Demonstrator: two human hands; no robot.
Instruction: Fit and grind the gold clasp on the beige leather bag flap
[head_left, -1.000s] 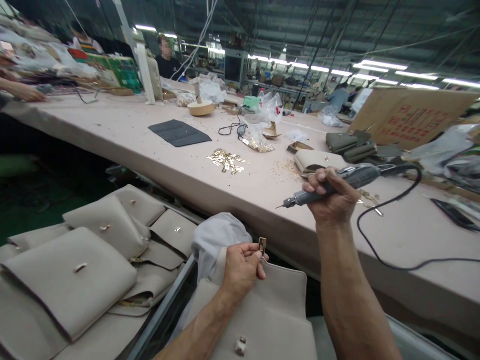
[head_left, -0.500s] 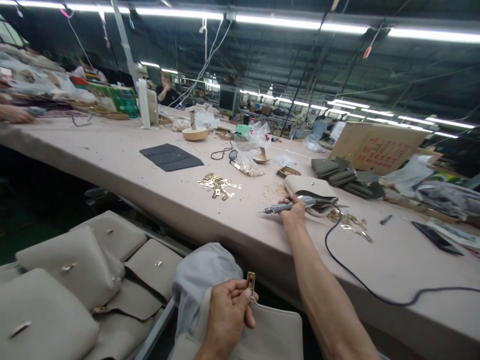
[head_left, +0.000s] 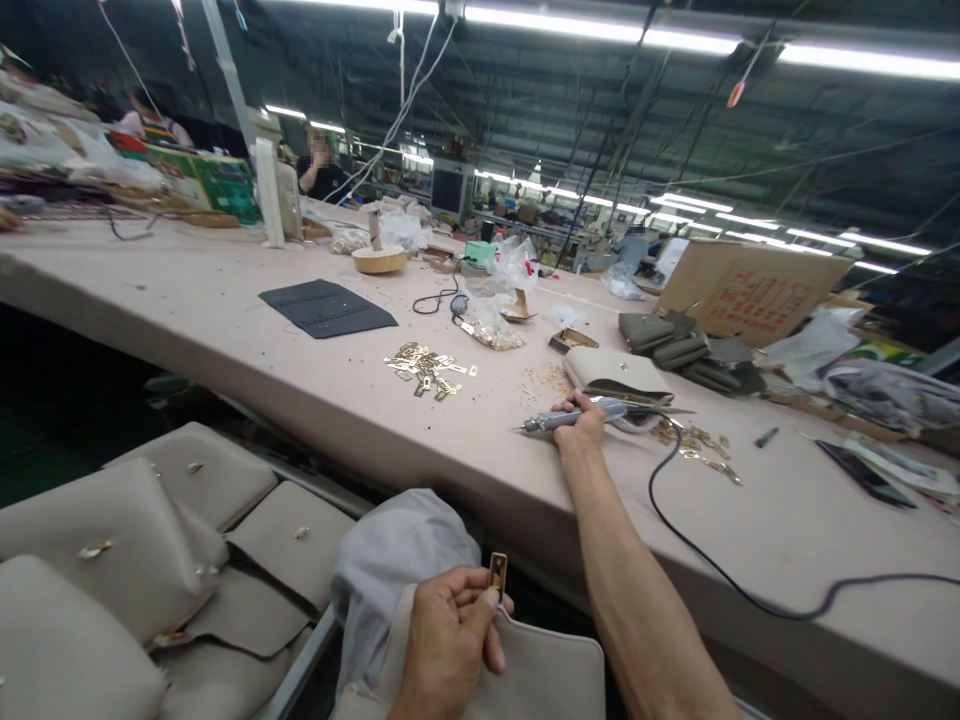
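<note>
Low in the head view, my left hand (head_left: 450, 635) pinches a small gold metal plate (head_left: 498, 574) at the upper edge of a beige leather piece (head_left: 551, 665). My right hand (head_left: 581, 425) is wrapped round a grey electric screwdriver (head_left: 551, 419) over the table, its thin tip pointing left. From its rear end a black cable (head_left: 705, 555) runs off to the right. Beyond that hand lies a beige pouch (head_left: 619, 374). A pile of gold plates (head_left: 427, 368) sits left of the tip, and tiny gold parts (head_left: 546, 381) are scattered just above the tool.
Beige bags (head_left: 105, 545) with metal fittings are heaped at the lower left. On the table (head_left: 300, 385) are a black mat (head_left: 326, 308), a round wooden piece (head_left: 379, 260), dark folded pouches (head_left: 667, 345) and a cardboard box (head_left: 750, 290). People sit in the background.
The view has shifted slightly, moving most of the scene a little left. Both hands keep their holds, on the gold plate and the screwdriver.
</note>
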